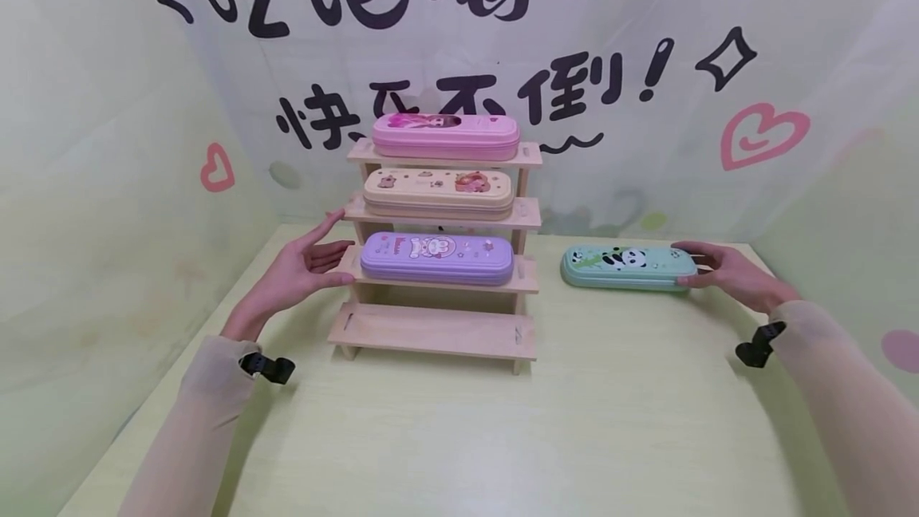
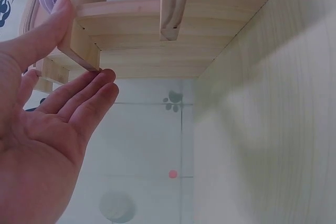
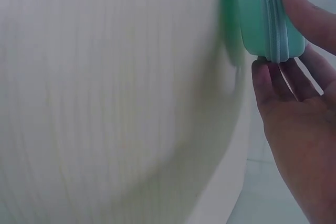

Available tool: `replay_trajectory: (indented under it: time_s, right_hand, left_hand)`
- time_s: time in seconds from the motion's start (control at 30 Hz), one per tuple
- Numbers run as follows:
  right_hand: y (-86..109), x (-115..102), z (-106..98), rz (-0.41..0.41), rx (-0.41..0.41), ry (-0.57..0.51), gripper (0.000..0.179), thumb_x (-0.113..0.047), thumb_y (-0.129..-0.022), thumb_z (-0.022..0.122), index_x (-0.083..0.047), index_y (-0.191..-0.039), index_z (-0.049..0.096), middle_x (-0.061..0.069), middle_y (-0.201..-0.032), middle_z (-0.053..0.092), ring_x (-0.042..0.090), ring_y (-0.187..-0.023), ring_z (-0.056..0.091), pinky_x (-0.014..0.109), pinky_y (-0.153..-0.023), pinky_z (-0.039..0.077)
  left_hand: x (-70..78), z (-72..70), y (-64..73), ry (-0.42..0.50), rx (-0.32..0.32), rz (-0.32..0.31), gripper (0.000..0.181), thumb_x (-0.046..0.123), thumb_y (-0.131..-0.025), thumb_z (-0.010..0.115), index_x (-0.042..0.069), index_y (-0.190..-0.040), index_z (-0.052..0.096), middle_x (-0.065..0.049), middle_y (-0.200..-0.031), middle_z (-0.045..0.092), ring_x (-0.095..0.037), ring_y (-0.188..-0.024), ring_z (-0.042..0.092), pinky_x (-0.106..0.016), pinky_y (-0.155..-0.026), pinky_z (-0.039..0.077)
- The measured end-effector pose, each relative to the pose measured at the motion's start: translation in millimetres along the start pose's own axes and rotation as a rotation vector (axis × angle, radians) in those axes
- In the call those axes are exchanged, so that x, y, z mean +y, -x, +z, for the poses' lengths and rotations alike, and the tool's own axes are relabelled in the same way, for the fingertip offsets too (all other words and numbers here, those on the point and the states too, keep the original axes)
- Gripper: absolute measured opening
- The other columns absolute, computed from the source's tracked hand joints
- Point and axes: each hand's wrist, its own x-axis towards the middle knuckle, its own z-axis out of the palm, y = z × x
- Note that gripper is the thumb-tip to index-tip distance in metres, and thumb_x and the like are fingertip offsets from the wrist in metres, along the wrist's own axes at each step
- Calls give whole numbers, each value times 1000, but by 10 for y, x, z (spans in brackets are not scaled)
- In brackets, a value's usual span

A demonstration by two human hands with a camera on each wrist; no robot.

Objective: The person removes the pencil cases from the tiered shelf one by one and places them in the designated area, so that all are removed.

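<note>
My left hand (image 1: 297, 266) holds the left side of a stepped wooden stand (image 1: 438, 331). In the left wrist view its thumb lies on a shelf's edge beside the purple case, with the other fingertips at that shelf's end. My right hand (image 1: 735, 274) grips the right end of a mint-green zip pencil case (image 1: 625, 268) with a panda on its lid. The right wrist view shows the thumb on one face of the green case (image 3: 257, 14) and fingers around its end. A purple pencil case (image 1: 438, 258) rests on the stand's third shelf from the top.
A cream pencil case (image 1: 438, 191) and a pink one (image 1: 445, 138) lie on the two upper shelves. The bottom shelf is bare wood. Beneath is a pale wood-grain table (image 1: 459, 437); a printed cloth backdrop (image 1: 610, 174) stands close behind, with side walls left and right.
</note>
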Motion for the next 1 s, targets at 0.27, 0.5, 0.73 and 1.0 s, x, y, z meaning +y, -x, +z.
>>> replay_trajectory:
  time_s: [0.27,0.5,0.73,1.0]
  right_hand:
    - [-26,23,49,-10,5,9,81,-16,-99,76,0,-164,30,28,-156,36,39,-135,38,12,-88,49]
    - [-45,34,82,-24,19,40,79,-15,-100,75,2,-163,31,28,-153,39,35,-131,42,13,-88,49]
    - [-75,69,87,-11,17,34,78,-12,-101,73,2,-163,28,29,-155,37,36,-132,41,13,-88,49]
    - [-60,57,94,-7,12,24,79,-11,-101,72,2,-164,26,31,-157,34,42,-137,37,11,-87,46]
  left_hand:
    - [14,-6,8,4,-1,-1,105,5,-90,85,37,-168,24,-28,-156,47,-41,-140,51,-28,-104,52]
    - [1,-6,3,9,-2,3,104,6,-90,85,38,-168,24,-28,-156,46,-40,-141,51,-31,-106,51]
    - [0,-7,-5,0,-3,12,104,5,-90,85,37,-168,24,-27,-156,47,-41,-140,51,-30,-105,52]
    - [3,-2,-4,2,-6,0,105,5,-90,85,38,-168,23,-28,-156,46,-41,-140,51,-28,-105,52]
